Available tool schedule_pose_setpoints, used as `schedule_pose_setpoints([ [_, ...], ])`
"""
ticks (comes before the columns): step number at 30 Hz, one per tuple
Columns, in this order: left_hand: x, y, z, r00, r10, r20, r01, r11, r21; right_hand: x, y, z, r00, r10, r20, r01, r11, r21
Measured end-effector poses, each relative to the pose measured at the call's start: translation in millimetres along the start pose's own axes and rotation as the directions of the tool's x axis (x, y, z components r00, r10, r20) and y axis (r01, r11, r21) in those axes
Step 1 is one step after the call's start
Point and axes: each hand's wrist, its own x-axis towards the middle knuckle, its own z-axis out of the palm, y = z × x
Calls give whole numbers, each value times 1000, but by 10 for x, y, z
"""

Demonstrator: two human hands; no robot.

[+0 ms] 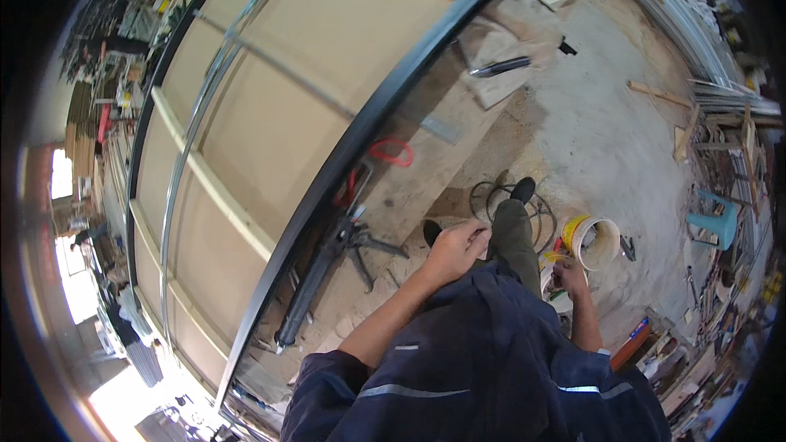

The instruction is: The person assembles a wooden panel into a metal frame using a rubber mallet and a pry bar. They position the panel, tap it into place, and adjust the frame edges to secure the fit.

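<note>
My left hand (458, 250) is in front of my body, its fingers curled in toward the thumb. Whatever is in them, if anything, is too small to make out. Lower on the right, my right hand (571, 277) has its fingers bent closed beside a white and yellow bucket (606, 247). Something yellow shows close to those fingers, but I cannot tell whether they hold it. To my left lies a large beige panel (274, 106) with a dark frame (348, 141), pale wooden slats (214, 176) and long shiny metal strips (190, 143) across it.
Under the panel's near edge sit a long black tool (315, 278) with splayed legs and a red handle (391, 152). A dark wire ring (540, 221) lies by my feet. A teal stool (714, 223), metal lengths (696, 24) and scrap wood (659, 93) stand or lie at right.
</note>
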Motion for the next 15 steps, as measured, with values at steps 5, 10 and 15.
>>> schedule_pose_setpoints([
  [5, 764, 333, 364, 998, -12, 54, 2, 985, 175, 362, 568, -769, 995, 83, -56, -75, 989, 131],
  [10, 1500, 629, 1019, 981, -159, 113, 140, 978, 156, 690, 231, -1613, 997, 68, -39, -53, 951, 304],
  [15, 2471, 1285, 1663, 951, -132, 280, 95, 985, 142, 1112, -539, -2541, 980, -69, -184, 84, 994, 76],
])
